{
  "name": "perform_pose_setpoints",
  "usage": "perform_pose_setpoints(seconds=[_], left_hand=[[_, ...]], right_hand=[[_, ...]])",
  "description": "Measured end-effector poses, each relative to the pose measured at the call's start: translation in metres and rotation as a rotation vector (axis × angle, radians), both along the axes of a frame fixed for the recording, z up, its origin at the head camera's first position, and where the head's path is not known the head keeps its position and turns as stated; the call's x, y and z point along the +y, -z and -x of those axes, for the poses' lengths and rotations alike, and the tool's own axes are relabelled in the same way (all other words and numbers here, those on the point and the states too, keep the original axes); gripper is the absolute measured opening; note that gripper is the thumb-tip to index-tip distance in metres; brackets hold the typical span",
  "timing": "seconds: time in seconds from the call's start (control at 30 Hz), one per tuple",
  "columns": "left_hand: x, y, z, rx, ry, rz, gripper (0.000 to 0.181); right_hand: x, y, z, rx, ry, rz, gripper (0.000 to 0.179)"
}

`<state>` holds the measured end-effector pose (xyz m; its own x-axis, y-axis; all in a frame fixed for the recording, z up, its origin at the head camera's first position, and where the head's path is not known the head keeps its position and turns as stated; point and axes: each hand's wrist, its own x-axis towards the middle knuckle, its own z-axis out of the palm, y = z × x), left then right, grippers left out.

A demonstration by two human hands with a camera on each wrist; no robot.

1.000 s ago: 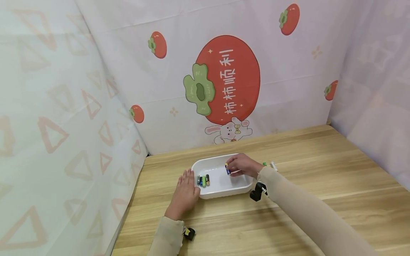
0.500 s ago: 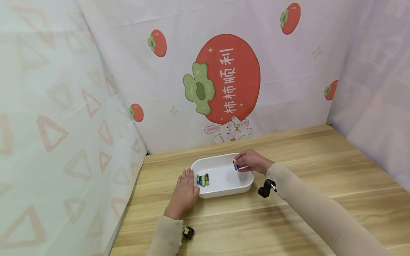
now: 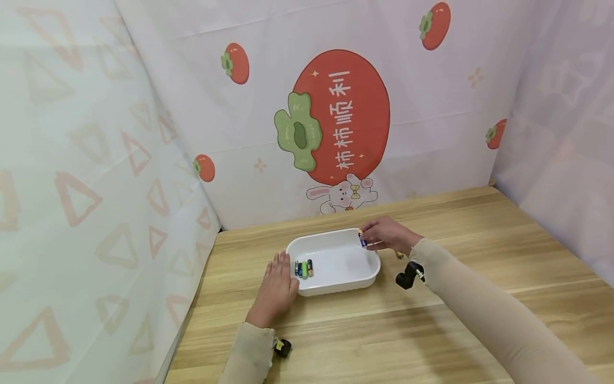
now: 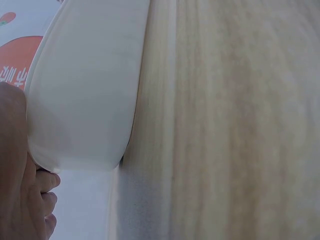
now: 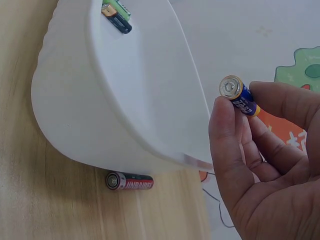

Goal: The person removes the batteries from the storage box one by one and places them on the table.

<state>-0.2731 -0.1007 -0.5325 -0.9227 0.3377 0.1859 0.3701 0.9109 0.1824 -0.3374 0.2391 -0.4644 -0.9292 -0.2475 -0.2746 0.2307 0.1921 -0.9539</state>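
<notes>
Wood-grained tabletop (image 3: 479, 229), bounded at the far edge and on both sides by printed cloth (image 3: 254, 200). Blue battery (image 5: 245, 103): pinched between thumb and fingers of the right hand (image 3: 390, 234), near the rim at the far right corner of a white tray (image 3: 336, 290); contact with the rim cannot be determined. Its form is a short cylinder with a bare silvery end and a yellow-orange band. Tray is smooth and glossy, with rounded corners and raised walls. Four batteries (image 3: 304, 270), one bright green, lie side by side on its floor near the left end. Left hand (image 3: 275, 288) lies with fingers extended along the left rim; the two hands are well apart, at opposite ends. Red and black battery (image 5: 135, 181) lies on the wood just beside the outer wall. Clearances: a narrow strip of wood behind the tray, wider stretches to the right and toward the person. Beige sleeves (image 3: 472, 304) cover both forearms. Cloth is lightly creased, printed with red fruit, a rabbit and triangles.
</notes>
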Motion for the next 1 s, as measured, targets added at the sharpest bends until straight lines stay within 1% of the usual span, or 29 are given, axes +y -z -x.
perform_pose_setpoints(seconds=[0.3,0.5,0.73,1.0], left_hand=[[0.000,-0.001,-0.001,-0.003,0.005,-0.008,0.064],[0.001,-0.001,-0.002,-0.009,0.000,-0.012,0.064],[0.001,-0.003,-0.002,-0.018,-0.005,0.003,0.064],[0.002,-0.004,-0.002,-0.016,-0.006,-0.011,0.064]], right_hand=[[0.017,0.005,0.000,0.002,-0.003,0.027,0.039],[0.028,0.008,0.000,0.008,0.020,0.014,0.040],[0.040,0.014,0.000,0.009,0.021,0.014,0.038],[0.056,0.023,-0.003,0.022,0.040,0.002,0.043]])
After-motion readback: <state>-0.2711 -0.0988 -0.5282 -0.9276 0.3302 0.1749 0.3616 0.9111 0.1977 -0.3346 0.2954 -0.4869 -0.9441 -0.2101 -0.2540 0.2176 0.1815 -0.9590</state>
